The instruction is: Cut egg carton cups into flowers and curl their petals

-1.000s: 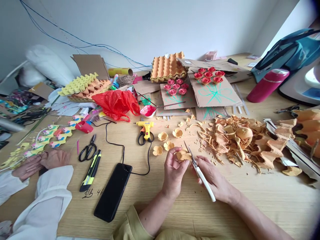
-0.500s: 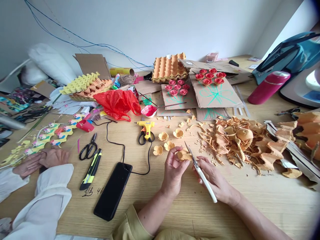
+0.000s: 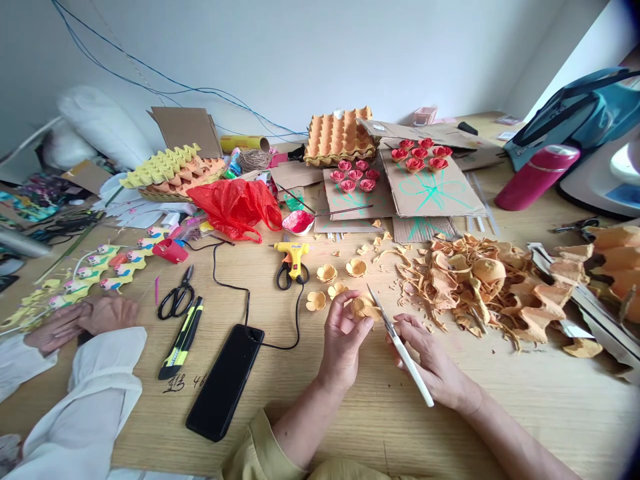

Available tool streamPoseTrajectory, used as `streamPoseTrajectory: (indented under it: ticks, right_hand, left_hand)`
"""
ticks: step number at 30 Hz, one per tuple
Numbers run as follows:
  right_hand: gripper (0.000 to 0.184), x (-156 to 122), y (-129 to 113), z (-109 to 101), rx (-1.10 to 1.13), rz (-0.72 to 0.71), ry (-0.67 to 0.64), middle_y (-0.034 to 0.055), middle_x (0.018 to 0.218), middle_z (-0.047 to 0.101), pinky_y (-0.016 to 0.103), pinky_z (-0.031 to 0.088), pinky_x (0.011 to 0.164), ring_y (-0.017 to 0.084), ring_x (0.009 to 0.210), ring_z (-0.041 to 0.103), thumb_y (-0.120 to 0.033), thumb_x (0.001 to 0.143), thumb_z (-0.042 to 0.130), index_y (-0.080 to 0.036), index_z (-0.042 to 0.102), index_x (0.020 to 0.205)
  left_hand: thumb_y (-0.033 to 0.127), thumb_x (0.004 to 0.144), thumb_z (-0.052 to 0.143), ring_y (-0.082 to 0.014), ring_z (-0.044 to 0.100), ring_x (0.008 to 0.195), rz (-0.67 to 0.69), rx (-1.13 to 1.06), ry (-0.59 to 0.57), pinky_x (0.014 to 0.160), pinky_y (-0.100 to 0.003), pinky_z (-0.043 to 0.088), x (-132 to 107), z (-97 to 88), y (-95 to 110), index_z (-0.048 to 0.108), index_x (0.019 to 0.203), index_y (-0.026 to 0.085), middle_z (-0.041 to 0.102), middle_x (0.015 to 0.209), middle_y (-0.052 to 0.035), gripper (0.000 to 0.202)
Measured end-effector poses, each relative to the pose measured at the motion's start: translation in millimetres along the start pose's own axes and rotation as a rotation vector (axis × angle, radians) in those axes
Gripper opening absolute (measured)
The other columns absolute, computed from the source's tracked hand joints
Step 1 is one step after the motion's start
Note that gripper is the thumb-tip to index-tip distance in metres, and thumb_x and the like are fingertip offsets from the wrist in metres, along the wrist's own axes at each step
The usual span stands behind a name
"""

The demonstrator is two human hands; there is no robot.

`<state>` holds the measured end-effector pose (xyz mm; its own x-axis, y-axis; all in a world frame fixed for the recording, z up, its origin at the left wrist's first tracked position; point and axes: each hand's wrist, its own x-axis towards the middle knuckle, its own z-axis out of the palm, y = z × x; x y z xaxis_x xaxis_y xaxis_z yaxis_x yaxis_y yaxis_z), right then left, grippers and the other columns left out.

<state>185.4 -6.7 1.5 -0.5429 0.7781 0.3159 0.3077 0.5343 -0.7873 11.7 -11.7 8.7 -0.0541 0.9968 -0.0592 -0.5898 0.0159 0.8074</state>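
My left hand pinches a small orange egg-carton cup just above the wooden table. My right hand grips white-handled scissors, whose blades point up and left and touch the cup's right side. Three cut orange paper flowers lie on the table just beyond my left hand. A heap of orange carton scraps lies to the right of the scissors.
A black phone on a cable, a yellow glue gun, black scissors and a utility knife lie left. Another person's hands in white sleeves rest far left. Cardboard sheets with red flowers, egg trays and a pink bottle stand behind.
My left hand has turned the orange cup slightly and lifted it a little. The scissors stay against its right side. The other person's hands have not moved.
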Motion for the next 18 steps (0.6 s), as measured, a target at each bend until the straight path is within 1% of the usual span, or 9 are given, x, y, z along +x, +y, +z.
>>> streamPoseTrajectory:
  ticks: [8, 12, 18]
  right_hand:
    - [0.034, -1.9, 2.0, 0.8, 0.023, 0.062, -0.025, 0.0046, 0.080, 0.055, 0.038, 0.046, 0.076, 0.023, 0.081, 0.050, -0.050, 0.100, 0.041, -0.023, 0.047, 0.082]
    - [0.030, -3.4, 3.3, 1.4, 0.016, 0.069, -0.040, 0.0045, 0.081, 0.055, 0.038, 0.046, 0.076, 0.022, 0.080, 0.048, -0.046, 0.100, 0.043, -0.023, 0.046, 0.082]
    - [0.028, -4.3, 2.5, 0.5, 0.008, 0.078, -0.042, 0.0041, 0.080, 0.055, 0.038, 0.046, 0.075, 0.021, 0.078, 0.049, -0.042, 0.099, 0.046, -0.023, 0.045, 0.079]
  left_hand:
    - [0.023, 0.079, 0.078, -0.0128, 0.060, 0.090, 0.016, 0.025, 0.025, 0.087, -0.026, 0.045, 2.2, -1.3, -0.1, 0.062, 0.113, 0.028, 0.068, 0.098, 0.0007, 0.038]
    - [0.024, 0.078, 0.078, -0.0129, 0.060, 0.093, 0.035, 0.022, 0.033, 0.089, -0.026, 0.045, 3.2, -1.0, 1.7, 0.063, 0.111, 0.028, 0.069, 0.102, 0.0009, 0.037]
    - [0.026, 0.076, 0.080, -0.0142, 0.061, 0.094, 0.032, 0.045, 0.075, 0.090, -0.028, 0.047, 3.8, -1.1, 4.0, 0.065, 0.109, 0.027, 0.069, 0.106, -0.0003, 0.037]
